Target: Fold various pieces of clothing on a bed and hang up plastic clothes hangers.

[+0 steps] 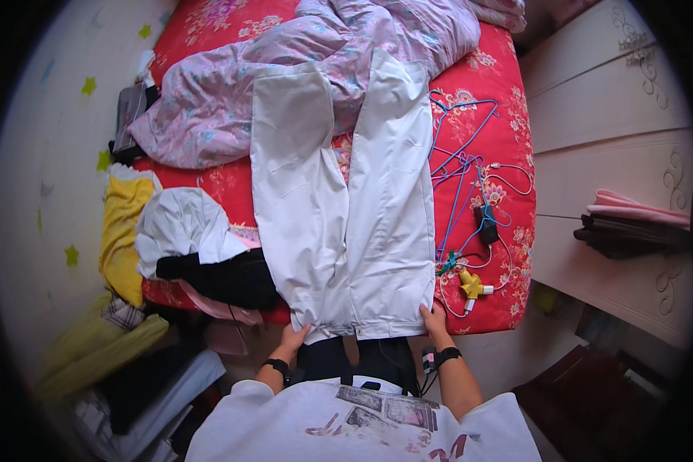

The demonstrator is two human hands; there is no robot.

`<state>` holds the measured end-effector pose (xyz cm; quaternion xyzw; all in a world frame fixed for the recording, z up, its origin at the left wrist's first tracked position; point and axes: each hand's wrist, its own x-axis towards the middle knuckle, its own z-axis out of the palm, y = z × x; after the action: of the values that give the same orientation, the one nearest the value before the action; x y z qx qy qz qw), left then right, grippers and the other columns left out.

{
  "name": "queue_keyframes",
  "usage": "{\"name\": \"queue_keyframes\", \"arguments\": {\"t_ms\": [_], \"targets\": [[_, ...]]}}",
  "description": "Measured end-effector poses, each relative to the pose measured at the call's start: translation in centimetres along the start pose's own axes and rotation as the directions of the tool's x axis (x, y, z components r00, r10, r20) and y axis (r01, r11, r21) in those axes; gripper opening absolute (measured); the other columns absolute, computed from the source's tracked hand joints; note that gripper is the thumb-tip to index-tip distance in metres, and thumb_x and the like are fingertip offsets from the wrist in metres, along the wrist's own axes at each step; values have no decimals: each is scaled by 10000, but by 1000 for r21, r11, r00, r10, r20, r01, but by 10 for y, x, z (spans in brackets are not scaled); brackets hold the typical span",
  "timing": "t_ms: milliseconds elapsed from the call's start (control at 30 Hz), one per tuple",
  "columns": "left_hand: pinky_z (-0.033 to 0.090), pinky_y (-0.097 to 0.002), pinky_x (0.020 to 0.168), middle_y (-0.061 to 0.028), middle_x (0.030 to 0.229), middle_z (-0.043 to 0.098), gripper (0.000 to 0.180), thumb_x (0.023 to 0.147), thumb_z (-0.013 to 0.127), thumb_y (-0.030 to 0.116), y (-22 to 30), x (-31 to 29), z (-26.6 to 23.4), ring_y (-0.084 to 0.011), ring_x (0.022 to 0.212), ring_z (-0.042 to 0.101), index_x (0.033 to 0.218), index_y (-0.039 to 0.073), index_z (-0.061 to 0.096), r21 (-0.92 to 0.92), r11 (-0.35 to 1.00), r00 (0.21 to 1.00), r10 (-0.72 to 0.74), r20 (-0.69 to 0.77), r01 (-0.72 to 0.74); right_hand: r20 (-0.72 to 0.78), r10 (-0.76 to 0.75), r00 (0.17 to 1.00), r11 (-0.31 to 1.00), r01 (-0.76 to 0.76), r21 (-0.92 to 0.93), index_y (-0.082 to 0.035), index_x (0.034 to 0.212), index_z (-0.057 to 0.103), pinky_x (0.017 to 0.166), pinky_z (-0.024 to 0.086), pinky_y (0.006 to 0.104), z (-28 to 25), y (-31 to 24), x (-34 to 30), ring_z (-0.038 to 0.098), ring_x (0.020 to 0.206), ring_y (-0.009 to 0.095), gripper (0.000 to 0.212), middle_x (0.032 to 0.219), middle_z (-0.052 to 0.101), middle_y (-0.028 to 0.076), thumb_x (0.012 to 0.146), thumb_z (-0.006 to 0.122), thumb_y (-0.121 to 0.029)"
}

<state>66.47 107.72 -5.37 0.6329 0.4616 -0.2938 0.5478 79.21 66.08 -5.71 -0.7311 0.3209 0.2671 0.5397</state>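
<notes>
White trousers (389,208) lie spread on the bed, waistband toward me and legs reaching away onto the quilt. My left hand (294,336) grips the left corner of the waistband, thumb on top. At the opposite corner my right hand (435,319) pinches the waistband edge the same way. The fingers beneath the cloth are hidden on both sides. The waistband hangs slightly past the near edge of the bed, and the fabric shows light creases.
A crumpled floral quilt (208,108) covers the far part of the red bed (508,254). Hangers (462,165) and a yellow plug adapter (472,285) with cables lie right. Piled clothes, including a black garment (215,269) and yellow cloth (125,223), lie left. A pale wardrobe (593,108) stands right.
</notes>
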Motion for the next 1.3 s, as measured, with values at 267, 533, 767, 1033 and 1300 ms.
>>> {"name": "queue_keyframes", "arguments": {"t_ms": [267,533,767,1033,1300], "targets": [[368,-477,865,-112,1225,548,350,900,527,346,4,-35,4,-311,1080,539,1047,54,653,390,906,807,350,-477,-162,-185,-132,974,954,74,-292,45,964,617,663,455,346,-36,43,0,577,700,180,297,765,631,127,900,518,-227],[478,-361,764,-191,973,666,394,876,632,286,-27,-54,39,-286,891,639,1061,-61,614,-208,929,827,150,-541,-305,-82,66,994,952,-88,-294,54,1010,625,775,470,388,-41,56,-14,638,864,282,403,907,662,214,890,544,-322],[491,-358,830,-153,1059,647,510,786,754,205,-5,-80,41,-251,969,623,1161,-82,562,-559,828,977,-81,-199,-45,47,10,999,985,-2,-171,41,1090,625,783,486,328,-30,39,-30,628,865,190,395,993,674,136,809,699,-227],[549,-376,709,-228,1070,620,628,716,806,136,-19,-96,28,-284,854,660,1174,-156,489,9,953,951,-304,-52,304,44,-67,997,914,79,-397,16,891,693,607,484,323,-80,117,-46,612,651,157,211,732,673,77,792,671,-170],[533,-349,805,-165,1057,642,417,782,740,88,-64,-96,8,-261,931,648,1120,-74,558,-449,775,896,-382,228,444,54,333,941,943,-332,-35,29,971,647,548,455,330,-61,83,-52,591,632,176,247,760,640,76,775,646,-121]]}}
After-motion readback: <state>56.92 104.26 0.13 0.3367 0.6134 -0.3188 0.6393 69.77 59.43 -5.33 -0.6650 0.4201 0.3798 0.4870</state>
